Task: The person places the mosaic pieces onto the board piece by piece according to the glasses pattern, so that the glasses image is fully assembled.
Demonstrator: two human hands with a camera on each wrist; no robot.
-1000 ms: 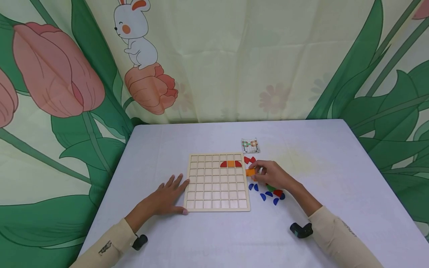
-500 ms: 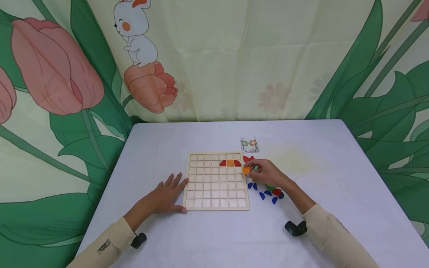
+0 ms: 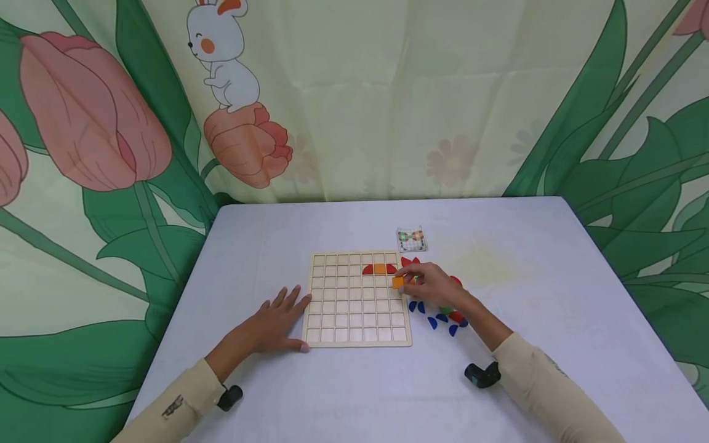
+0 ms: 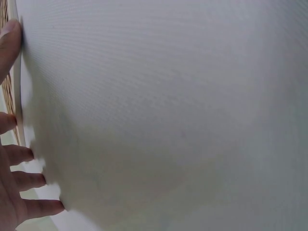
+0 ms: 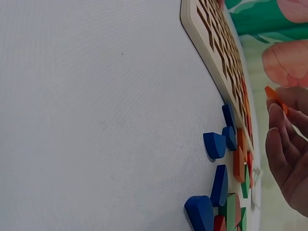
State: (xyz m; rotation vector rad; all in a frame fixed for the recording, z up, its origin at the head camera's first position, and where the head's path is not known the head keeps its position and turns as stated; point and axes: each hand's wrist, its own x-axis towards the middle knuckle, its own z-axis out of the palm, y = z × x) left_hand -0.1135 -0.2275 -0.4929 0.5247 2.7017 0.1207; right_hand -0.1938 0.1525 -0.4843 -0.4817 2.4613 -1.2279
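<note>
In the head view, a square wooden grid board (image 3: pixel 356 315) lies on the table. Two red pieces flank an orange square (image 3: pixel 380 269) in one of its upper rows. My right hand (image 3: pixel 432 285) pinches another orange square block (image 3: pixel 397 282) over the board's right edge; the right wrist view shows this orange block (image 5: pixel 275 98) raised between thumb and fingers. With fingers spread flat, my left hand (image 3: pixel 273 326) rests on the table, its thumb and fingertips touching the board's left edge. The left wrist view shows those fingers (image 4: pixel 30 180) beside the board's rim.
Right of the board lie several blue half-round pieces (image 3: pixel 432 323), along with red pieces (image 3: pixel 410 261) and a green piece (image 3: pixel 445 311). A small patterned card (image 3: pixel 412 239) sits behind the board. White cloth covers the table (image 3: pixel 354 400), and a printed curtain (image 3: pixel 354 104) hangs behind it.
My right hand has picked the orange block up from beside the board and moved it left over the board's right edge. My left hand stays in place.
</note>
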